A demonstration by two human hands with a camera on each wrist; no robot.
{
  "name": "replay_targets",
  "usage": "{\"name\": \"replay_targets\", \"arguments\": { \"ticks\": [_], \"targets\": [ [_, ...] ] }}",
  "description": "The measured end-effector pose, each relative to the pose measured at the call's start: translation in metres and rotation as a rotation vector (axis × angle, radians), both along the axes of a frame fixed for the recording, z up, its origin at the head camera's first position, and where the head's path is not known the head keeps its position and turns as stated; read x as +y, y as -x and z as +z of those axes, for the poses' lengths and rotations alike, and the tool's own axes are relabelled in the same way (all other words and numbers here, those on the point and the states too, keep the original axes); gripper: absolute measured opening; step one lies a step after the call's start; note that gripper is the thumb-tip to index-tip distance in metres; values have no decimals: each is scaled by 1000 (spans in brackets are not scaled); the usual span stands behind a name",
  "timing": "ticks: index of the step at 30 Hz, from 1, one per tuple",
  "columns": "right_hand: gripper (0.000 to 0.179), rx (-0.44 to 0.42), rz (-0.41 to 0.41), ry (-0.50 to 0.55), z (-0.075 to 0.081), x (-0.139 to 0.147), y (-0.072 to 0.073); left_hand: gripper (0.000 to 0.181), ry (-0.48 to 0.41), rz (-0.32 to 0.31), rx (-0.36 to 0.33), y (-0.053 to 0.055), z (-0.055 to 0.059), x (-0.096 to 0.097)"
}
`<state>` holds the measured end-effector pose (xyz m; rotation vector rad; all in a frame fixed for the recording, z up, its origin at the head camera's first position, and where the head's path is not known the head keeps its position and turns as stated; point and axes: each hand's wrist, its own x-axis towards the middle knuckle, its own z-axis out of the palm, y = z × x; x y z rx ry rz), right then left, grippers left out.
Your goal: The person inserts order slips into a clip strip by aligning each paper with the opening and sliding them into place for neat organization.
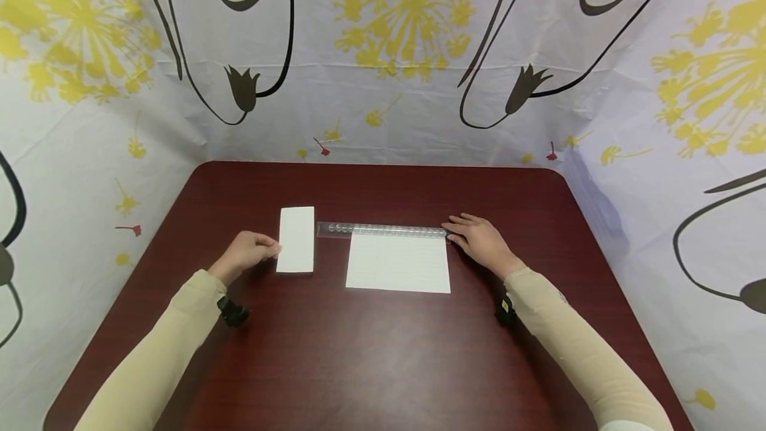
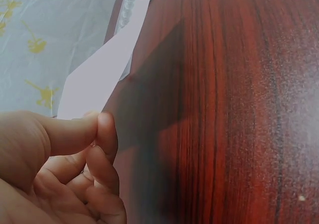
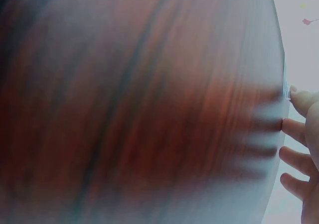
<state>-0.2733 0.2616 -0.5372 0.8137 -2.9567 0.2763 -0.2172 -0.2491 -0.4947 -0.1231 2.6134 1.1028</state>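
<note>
My left hand [image 1: 247, 255] pinches the lower left edge of a narrow white piece of paper [image 1: 296, 240] between thumb and fingertips. In the left wrist view this piece of paper [image 2: 94, 77] is tilted over the table and casts a shadow there. To its right a clear plastic ruler [image 1: 383, 229] lies along the top edge of a larger lined sheet [image 1: 397, 263]. My right hand [image 1: 481, 243] touches the ruler's right end, with fingers spread and fairly straight. At the edge of the right wrist view, the fingers [image 3: 299, 159] are spread above the wood.
A dark red-brown wooden table [image 1: 383, 358] with rounded far corners carries everything. White cloth [image 1: 383, 132] with yellow flowers and dark stems hangs behind it and at both sides. Black wrist cameras [image 1: 232, 312] are strapped at both cuffs.
</note>
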Motion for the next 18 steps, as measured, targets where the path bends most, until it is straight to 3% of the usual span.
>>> {"name": "replay_targets", "arguments": {
  "ticks": [18],
  "targets": [
    [41, -11, -11, 26, -1, 1, -1, 27, 13, -2, -29, -9, -2, -2]
  ]
}}
